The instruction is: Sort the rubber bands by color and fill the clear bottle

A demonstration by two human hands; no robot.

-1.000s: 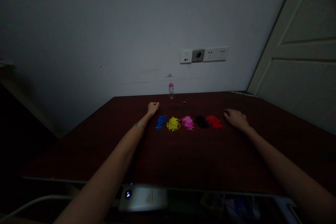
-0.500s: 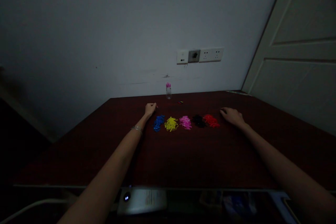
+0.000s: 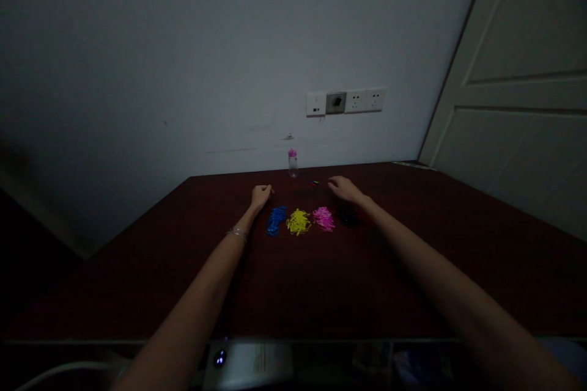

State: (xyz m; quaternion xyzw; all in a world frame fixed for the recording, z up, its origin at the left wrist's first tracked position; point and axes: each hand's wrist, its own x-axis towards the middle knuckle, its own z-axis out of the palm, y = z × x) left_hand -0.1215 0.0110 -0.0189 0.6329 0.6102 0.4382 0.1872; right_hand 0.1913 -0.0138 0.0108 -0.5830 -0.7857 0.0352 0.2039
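My left hand point(image 3: 262, 196) rests on the dark red table beside a blue pile of small band-like strips point(image 3: 276, 220); its fingers are curled in, with nothing visible in them. My right hand point(image 3: 345, 189) is over the table behind the black pile point(image 3: 347, 215), fingers loosely bent and apart, with nothing visible in them. Its fingertips are close to a small slim red and yellow-green item point(image 3: 314, 182), not touching it. Yellow strips point(image 3: 298, 222) and pink strips point(image 3: 323, 219) lie between my hands. My right forearm mostly hides the red pile.
A clear bottle with a pink top point(image 3: 293, 164) stands at the back by the wall. Wall sockets point(image 3: 364, 101) are above it, and a panelled door point(image 3: 513, 98) is on the right. Below the table's front edge lies a pale box-like device point(image 3: 250, 365) with a lit display.
My right hand has moved left and slightly back, from beside the red pile to near the small slim item. The left hand has stayed in place. The view has shifted slightly.
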